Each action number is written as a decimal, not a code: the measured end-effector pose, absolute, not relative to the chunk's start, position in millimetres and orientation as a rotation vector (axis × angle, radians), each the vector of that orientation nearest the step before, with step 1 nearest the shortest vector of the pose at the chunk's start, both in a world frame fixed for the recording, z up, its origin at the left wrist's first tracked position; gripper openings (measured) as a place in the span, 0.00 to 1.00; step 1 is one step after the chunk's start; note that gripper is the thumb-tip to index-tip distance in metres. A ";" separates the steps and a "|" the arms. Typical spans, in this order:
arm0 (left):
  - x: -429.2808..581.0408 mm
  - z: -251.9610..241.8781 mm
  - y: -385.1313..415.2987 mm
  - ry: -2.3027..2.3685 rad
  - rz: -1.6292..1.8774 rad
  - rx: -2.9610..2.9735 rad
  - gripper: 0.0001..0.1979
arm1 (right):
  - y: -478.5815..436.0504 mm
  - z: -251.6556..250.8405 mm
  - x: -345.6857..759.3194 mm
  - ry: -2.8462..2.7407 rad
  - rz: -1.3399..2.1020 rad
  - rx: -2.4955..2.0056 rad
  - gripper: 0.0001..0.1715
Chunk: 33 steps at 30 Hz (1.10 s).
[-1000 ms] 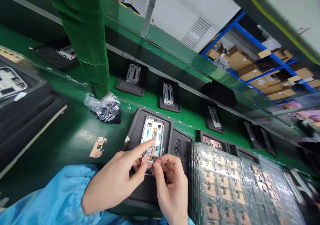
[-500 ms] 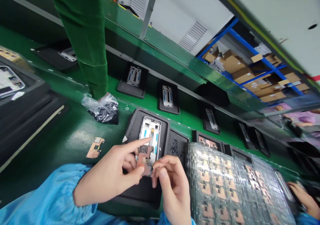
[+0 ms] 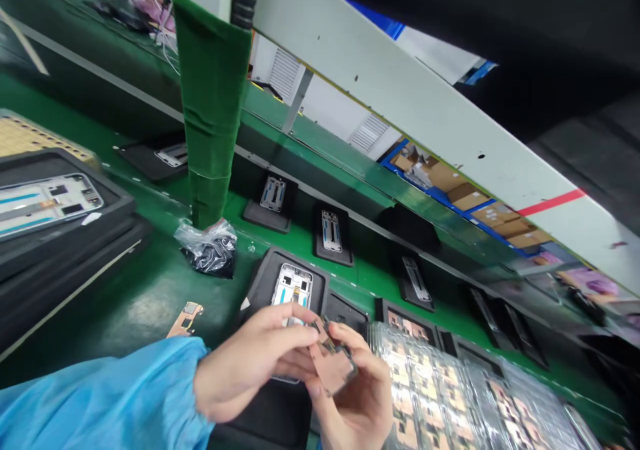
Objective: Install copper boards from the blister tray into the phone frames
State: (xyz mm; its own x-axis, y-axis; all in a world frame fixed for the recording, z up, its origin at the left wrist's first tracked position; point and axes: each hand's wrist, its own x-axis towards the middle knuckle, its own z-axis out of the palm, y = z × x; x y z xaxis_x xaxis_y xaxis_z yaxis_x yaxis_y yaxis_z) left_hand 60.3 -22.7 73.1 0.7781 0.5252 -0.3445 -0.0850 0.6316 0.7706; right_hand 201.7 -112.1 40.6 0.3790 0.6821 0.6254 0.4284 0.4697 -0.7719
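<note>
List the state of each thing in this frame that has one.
Circuit board: tilted, pinched between left hand and right hand.
Phone frame: lying open-faced in black tray.
Plastic bag: crumpled, lying on bench.
Loose board: flat on bench.

A loose, light blue sleeve [image 3: 100,403] of thin, smooth fabric covers the left arm and puckers into small folds at its gathered cuff [image 3: 199,377]. The left hand [image 3: 250,363] and right hand [image 3: 363,403] are bare.
</note>
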 end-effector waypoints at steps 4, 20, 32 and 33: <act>66.5 74.6 -25.3 0.543 0.329 1.082 0.17 | -107.3 24.3 201.6 -1.094 0.007 -1.159 0.12; 39.3 23.5 -2.8 0.514 0.609 2.519 0.23 | -55.3 23.7 264.0 -1.318 0.116 -1.431 0.12; 23.1 38.3 -22.0 0.317 0.910 2.649 0.28 | -17.3 30.5 251.3 -2.046 0.225 -1.512 0.14; 23.0 38.4 -20.2 0.308 0.886 2.646 0.28 | -17.3 30.8 251.5 -2.063 0.220 -1.515 0.14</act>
State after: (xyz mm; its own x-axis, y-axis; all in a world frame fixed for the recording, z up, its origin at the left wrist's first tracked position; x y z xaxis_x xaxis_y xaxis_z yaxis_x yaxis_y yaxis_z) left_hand 23.0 -20.2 38.4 0.7828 0.3045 0.5427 0.0977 -0.9214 0.3761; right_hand 251.5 -17.3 30.8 -0.2004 0.9180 0.3422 0.8252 0.3464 -0.4461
